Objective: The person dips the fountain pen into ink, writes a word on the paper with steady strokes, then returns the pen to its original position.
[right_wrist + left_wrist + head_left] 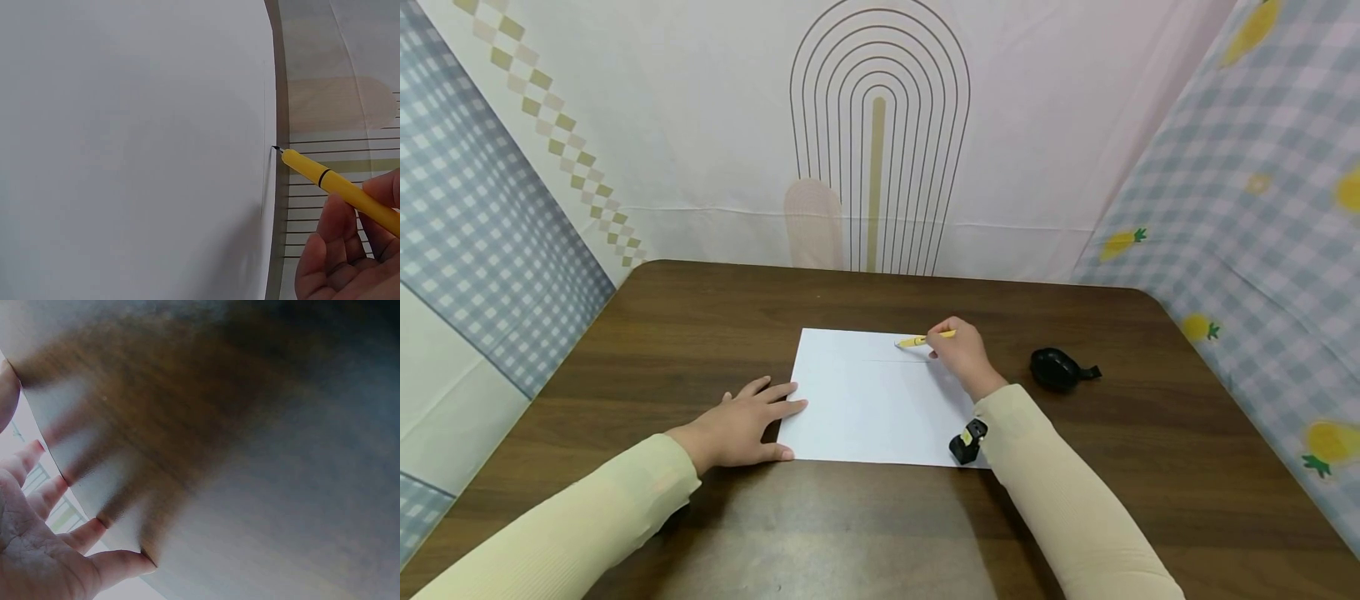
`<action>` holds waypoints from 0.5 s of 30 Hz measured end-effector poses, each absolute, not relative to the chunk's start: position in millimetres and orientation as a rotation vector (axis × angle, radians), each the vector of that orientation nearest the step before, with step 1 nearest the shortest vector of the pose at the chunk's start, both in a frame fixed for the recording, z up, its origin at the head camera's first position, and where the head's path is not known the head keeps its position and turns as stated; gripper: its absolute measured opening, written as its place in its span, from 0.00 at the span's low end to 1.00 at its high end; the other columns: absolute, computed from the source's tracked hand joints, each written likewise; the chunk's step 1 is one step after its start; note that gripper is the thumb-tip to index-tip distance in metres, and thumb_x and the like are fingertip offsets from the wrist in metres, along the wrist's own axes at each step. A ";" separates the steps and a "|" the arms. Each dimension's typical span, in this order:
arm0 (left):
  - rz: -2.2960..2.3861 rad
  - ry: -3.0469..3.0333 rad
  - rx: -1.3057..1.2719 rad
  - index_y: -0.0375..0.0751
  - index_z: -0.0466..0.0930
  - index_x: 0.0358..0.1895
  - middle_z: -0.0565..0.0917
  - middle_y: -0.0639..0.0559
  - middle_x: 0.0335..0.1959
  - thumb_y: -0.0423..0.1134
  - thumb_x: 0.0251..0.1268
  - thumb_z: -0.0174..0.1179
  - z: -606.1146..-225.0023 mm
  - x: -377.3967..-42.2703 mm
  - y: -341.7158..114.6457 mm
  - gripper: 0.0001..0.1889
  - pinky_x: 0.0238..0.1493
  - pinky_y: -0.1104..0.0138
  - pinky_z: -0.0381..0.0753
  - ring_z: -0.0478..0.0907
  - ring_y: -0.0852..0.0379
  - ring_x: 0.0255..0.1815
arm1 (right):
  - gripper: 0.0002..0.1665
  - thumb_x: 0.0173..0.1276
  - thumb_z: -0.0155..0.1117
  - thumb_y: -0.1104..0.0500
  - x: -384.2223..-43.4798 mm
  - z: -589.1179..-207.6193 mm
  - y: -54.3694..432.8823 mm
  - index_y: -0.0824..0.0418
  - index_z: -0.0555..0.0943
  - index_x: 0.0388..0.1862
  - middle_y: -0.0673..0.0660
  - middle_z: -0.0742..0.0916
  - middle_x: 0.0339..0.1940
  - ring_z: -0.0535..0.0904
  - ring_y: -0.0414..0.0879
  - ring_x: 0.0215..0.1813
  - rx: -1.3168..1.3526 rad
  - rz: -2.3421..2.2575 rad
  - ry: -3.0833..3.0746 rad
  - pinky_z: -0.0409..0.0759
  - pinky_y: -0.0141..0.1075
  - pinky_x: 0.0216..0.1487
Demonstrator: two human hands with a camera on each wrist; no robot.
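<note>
A white sheet of paper (872, 408) lies on the brown table, with a thin straight line (895, 361) across its upper part. My left hand (741, 423) rests with fingers spread at the sheet's left edge, fingertips on the paper. Thumb and fingers of my right hand (958, 350) pinch a yellow pen (917, 341) over the upper right of the sheet. In the right wrist view, the pen's dark, pointed nib (276, 148) is close over the paper, between the drawn line (264, 125) and the sheet's far edge.
To the right of my right hand lies a black rounded object (1055, 369) with a short tab. A small black camera (967, 442) on my right wrist overlaps the sheet's lower right corner. Printed cloth (715, 167) hangs behind the table (700, 317) and along both sides.
</note>
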State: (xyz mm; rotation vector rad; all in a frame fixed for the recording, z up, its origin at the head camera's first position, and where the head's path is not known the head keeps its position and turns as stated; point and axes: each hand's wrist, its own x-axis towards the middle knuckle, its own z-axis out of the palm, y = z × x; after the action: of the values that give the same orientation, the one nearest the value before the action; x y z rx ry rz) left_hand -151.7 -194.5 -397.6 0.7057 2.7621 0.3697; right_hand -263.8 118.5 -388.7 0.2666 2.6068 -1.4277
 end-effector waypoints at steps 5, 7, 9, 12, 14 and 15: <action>0.362 2.759 0.695 0.50 0.67 0.71 0.60 0.45 0.75 0.60 0.60 0.63 -397.8 -152.3 -194.8 0.37 0.55 0.26 0.56 0.51 0.31 0.73 | 0.09 0.69 0.56 0.57 -263.2 -388.2 118.9 0.61 0.76 0.43 0.61 0.83 0.46 0.77 0.51 0.44 0.277 -1.428 2.602 0.69 0.36 0.39; 0.363 2.760 0.695 0.50 0.67 0.71 0.60 0.45 0.75 0.60 0.60 0.63 -398.0 -152.5 -194.9 0.37 0.56 0.26 0.56 0.51 0.31 0.73 | 0.09 0.69 0.57 0.57 -262.5 -387.7 119.2 0.61 0.76 0.43 0.61 0.83 0.46 0.77 0.51 0.43 0.277 -1.426 2.599 0.69 0.36 0.39; 0.365 2.759 0.696 0.50 0.67 0.71 0.60 0.46 0.75 0.60 0.60 0.63 -398.0 -152.6 -194.8 0.37 0.56 0.26 0.56 0.51 0.31 0.73 | 0.09 0.69 0.57 0.57 -262.2 -387.4 119.7 0.61 0.76 0.43 0.61 0.83 0.46 0.77 0.51 0.43 0.273 -1.425 2.602 0.69 0.36 0.39; 0.367 2.760 0.697 0.50 0.67 0.71 0.60 0.46 0.75 0.60 0.60 0.63 -397.8 -152.5 -194.8 0.37 0.56 0.26 0.56 0.51 0.31 0.74 | 0.09 0.69 0.56 0.57 -261.5 -387.4 120.4 0.61 0.76 0.43 0.61 0.83 0.46 0.77 0.50 0.42 0.266 -1.416 2.605 0.69 0.35 0.39; 0.368 2.759 0.697 0.50 0.67 0.71 0.60 0.46 0.75 0.59 0.60 0.63 -397.5 -152.3 -194.9 0.37 0.56 0.26 0.56 0.51 0.31 0.74 | 0.09 0.69 0.56 0.57 -261.1 -387.4 120.9 0.61 0.76 0.43 0.60 0.83 0.46 0.77 0.50 0.42 0.265 -1.411 2.605 0.69 0.35 0.39; 0.369 2.758 0.697 0.50 0.67 0.71 0.60 0.46 0.75 0.59 0.60 0.63 -397.4 -152.2 -194.9 0.37 0.56 0.26 0.56 0.51 0.31 0.74 | 0.09 0.69 0.56 0.57 -260.8 -387.5 121.1 0.61 0.76 0.43 0.60 0.83 0.46 0.77 0.50 0.42 0.264 -1.407 2.604 0.69 0.36 0.39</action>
State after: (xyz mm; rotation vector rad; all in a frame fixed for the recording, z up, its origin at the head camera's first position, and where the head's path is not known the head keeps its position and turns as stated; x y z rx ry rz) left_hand -152.2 -194.9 -397.4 0.6966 2.7585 0.3689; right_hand -260.8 121.1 -387.5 0.2638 2.6038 -1.4074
